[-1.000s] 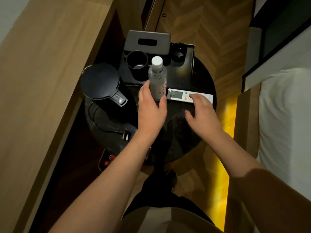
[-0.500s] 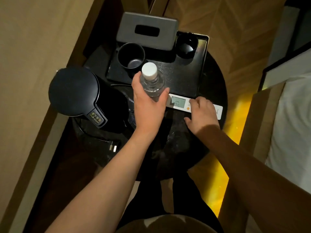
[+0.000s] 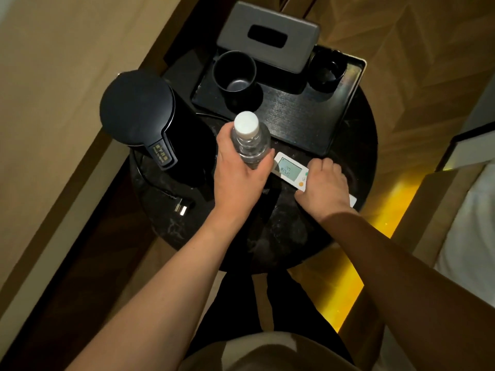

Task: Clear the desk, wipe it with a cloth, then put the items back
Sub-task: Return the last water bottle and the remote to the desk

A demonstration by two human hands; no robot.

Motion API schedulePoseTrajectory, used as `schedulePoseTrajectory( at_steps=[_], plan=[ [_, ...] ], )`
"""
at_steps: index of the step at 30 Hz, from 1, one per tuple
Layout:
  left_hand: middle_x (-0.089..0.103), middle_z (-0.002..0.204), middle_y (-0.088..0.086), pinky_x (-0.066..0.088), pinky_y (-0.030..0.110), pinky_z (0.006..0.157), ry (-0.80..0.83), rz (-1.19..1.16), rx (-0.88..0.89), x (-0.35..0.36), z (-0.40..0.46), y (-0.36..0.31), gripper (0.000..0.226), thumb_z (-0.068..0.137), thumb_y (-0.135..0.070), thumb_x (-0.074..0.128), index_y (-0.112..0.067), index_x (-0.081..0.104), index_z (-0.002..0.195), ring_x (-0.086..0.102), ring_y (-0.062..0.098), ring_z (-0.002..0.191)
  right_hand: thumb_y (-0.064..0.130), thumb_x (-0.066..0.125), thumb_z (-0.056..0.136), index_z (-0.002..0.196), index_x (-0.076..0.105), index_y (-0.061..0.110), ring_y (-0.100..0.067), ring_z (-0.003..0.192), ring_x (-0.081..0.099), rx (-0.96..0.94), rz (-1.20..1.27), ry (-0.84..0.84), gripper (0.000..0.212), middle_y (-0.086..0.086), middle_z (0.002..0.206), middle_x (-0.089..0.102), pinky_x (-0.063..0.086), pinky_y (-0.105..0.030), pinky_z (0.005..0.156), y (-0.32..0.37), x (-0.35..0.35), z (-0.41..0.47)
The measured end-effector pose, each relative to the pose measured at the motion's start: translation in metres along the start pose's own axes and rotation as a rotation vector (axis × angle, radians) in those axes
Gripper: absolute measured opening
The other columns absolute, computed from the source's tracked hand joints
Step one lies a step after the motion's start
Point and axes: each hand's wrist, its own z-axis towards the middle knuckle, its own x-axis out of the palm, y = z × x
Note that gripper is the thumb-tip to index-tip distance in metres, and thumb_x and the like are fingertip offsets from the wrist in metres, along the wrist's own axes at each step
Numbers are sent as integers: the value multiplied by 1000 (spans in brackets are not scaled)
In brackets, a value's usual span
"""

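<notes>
A small round black table [image 3: 281, 236] stands in front of me. My left hand [image 3: 238, 178] is wrapped around a clear water bottle [image 3: 250, 140] with a white cap, which stands upright near the table's middle. Right of it my right hand [image 3: 324, 188] is closed over a white remote control [image 3: 289, 172] with a lit display, lying flat on the table. A black electric kettle [image 3: 144, 124] sits at the left, its cord and plug [image 3: 182, 208] lying loose on the tabletop.
A black tray [image 3: 308, 116] at the back holds a black mug [image 3: 234, 73], a second dark cup [image 3: 326, 69] and a grey tissue box [image 3: 267, 38]. A wooden wall panel runs along the left. A bed with white linen stands at the right, over a yellow floor light.
My left hand has closed around the bottle. My right hand has curled over the remote. My head has moved closer over the table.
</notes>
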Motion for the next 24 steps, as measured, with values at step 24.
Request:
schedulePoseTrajectory(
  at_steps=[24],
  plan=[
    [49, 112, -34, 51, 28, 92, -521, 39, -256, -149, -160, 66, 84, 71, -59, 76, -39, 28, 137, 51, -8, 108, 44, 74, 71, 120, 40, 13, -33, 110, 56, -365, 87, 235, 67, -11, 120, 57, 44, -36, 77, 150, 25, -111]
  ],
)
